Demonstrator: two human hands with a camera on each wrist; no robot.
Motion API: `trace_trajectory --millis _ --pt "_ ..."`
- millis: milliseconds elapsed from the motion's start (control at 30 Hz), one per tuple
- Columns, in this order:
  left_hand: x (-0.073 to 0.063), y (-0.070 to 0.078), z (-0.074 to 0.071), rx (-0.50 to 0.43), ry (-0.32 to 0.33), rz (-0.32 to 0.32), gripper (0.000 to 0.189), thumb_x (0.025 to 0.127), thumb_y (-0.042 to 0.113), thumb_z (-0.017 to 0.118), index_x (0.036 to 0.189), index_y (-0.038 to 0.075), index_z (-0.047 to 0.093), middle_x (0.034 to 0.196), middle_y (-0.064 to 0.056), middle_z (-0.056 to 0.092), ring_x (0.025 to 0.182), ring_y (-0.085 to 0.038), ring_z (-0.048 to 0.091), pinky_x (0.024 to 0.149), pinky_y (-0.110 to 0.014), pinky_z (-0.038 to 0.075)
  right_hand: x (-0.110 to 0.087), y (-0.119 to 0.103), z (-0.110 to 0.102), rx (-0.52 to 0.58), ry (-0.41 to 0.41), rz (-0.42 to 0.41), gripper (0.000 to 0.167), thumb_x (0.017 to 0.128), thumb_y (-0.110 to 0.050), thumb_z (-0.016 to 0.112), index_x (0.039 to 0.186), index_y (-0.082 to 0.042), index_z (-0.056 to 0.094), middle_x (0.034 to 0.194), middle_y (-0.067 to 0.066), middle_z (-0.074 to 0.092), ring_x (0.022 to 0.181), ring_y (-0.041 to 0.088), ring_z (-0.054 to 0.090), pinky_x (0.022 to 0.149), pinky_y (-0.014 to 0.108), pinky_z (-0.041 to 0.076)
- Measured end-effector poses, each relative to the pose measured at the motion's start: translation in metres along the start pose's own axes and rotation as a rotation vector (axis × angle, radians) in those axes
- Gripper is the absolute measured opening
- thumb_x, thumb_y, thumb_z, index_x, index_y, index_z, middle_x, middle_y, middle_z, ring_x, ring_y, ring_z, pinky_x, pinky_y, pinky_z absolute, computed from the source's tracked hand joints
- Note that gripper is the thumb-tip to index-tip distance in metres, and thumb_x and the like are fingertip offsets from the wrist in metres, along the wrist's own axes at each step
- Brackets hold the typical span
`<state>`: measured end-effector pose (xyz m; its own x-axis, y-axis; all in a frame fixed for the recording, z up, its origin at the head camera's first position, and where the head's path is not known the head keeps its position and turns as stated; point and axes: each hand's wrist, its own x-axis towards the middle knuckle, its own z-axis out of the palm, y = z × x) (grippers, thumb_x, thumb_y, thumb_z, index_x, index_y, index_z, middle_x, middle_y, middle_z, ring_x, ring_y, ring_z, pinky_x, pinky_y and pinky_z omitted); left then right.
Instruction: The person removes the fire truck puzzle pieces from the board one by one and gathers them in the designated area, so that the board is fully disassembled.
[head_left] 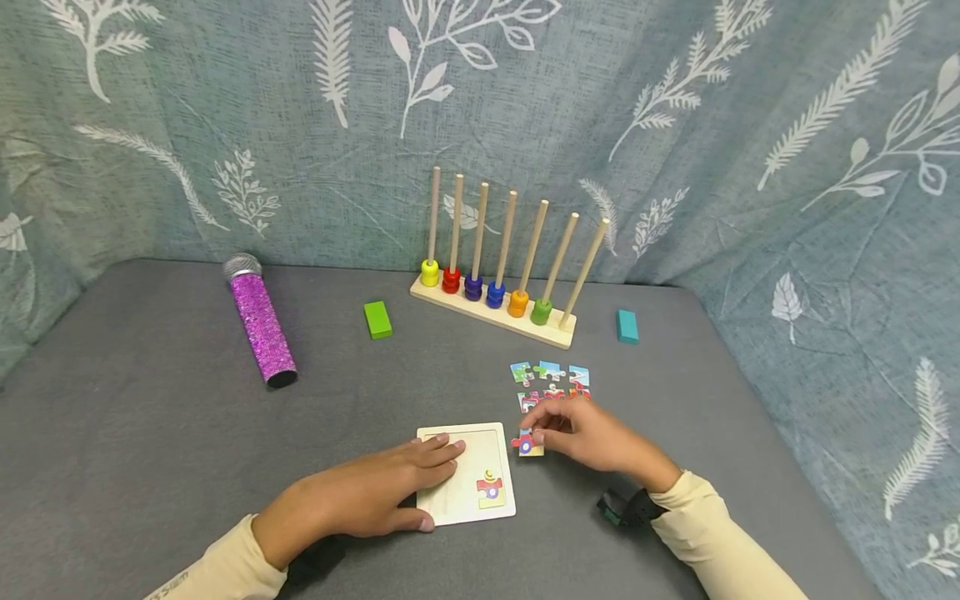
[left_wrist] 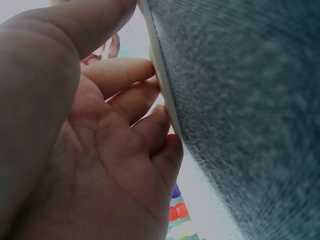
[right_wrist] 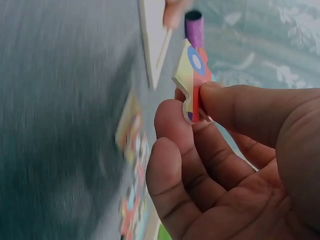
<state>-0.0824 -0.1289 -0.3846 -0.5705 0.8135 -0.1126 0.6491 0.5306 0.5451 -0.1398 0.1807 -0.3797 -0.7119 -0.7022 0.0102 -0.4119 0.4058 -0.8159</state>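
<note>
My left hand (head_left: 382,483) rests on a square wooden puzzle board (head_left: 483,446), its fingers stretched across the left half. In the left wrist view the fingertips (left_wrist: 145,67) meet the board's edge. One puzzle piece (head_left: 491,491), with red and a blue wheel, lies in the board's lower right corner. Just right of the board, my right hand (head_left: 592,435) pinches another puzzle piece (right_wrist: 187,75) between thumb and fingers. It is red and yellow with a blue wheel, lifted off the table in the right wrist view. Several loose puzzle pieces (head_left: 550,370) lie beyond that hand, partly covered by it.
Behind the pieces stands a wooden peg rack (head_left: 555,333) with coloured beads. A green block (head_left: 377,320) lies to its left and a teal block (head_left: 627,327) to its right. A purple glittery microphone (head_left: 262,325) lies far left. A patterned curtain (head_left: 300,167) hangs behind the table.
</note>
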Motion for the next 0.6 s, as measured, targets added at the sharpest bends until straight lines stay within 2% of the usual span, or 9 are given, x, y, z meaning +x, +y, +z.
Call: trace_trajectory --millis 200,467,600 --pt "-0.001 0.000 -0.001 -0.015 -0.011 -0.003 0.062 0.092 0.026 0.068 0.143 0.000 0.045 0.156 -0.006 0.031 0.144 -0.029 0.023 0.112 -0.044 0.027 -0.002 0.008 -0.015 -0.001 0.037 0.043 0.013 0.092 0.003 0.061 0.102 0.000 0.069 0.087 0.001 0.066 0.074 0.011 0.058 0.065 0.025 0.049" --pt "0.000 0.001 -0.001 -0.021 -0.008 0.006 0.062 0.091 0.023 0.068 0.143 -0.001 0.045 0.156 -0.007 0.030 0.144 -0.029 0.023 0.113 -0.044 0.025 -0.005 0.030 -0.032 0.022 0.043 0.084 0.016 0.092 0.004 0.061 0.103 0.003 0.072 0.099 0.010 0.071 0.082 0.008 0.063 0.070 0.025 0.052" --pt "0.000 0.001 -0.001 -0.014 0.000 0.005 0.062 0.091 0.022 0.069 0.143 -0.001 0.046 0.156 -0.008 0.031 0.144 -0.029 0.023 0.113 -0.044 0.026 -0.008 0.034 -0.037 0.026 0.044 0.112 0.016 0.091 0.003 0.062 0.102 0.003 0.074 0.100 0.010 0.071 0.083 0.008 0.063 0.070 0.024 0.052"
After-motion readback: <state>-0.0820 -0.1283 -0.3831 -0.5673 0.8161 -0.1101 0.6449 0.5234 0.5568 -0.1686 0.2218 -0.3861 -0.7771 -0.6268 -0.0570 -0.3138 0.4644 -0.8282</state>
